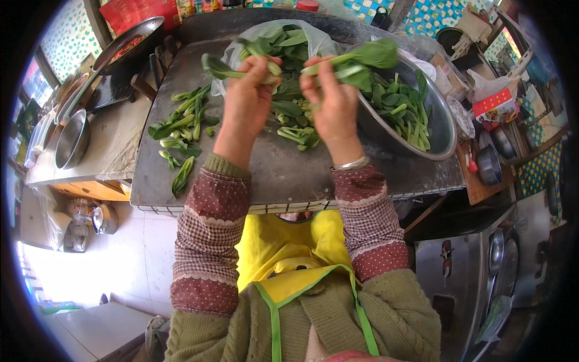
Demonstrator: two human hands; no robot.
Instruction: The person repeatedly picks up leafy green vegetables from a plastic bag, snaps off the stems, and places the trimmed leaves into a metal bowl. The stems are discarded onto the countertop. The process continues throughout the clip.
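Observation:
My left hand (249, 95) is closed on a small bok choy, its leaf pointing left and its pale base between the fingers. Close to its right, my right hand (329, 97) grips the stalks of bok choy leaves (373, 54) that reach up and right. Behind the hands, a clear plastic bag (319, 38) lies open with more bok choy in it. A loose pile of bok choy (301, 135) lies between my forearms. Another group of bok choy pieces (183, 120) is spread on the dark countertop (276, 176) at left. A large steel basin (445, 145) at right holds many separated leaves.
At far left stand a wok (151, 27) with red food and a steel bowl (72, 140); knife handles (144, 87) stick out beside the countertop. A wooden board (486, 190) and metal bowls (488, 165) are at right, near a red and white box (495, 108).

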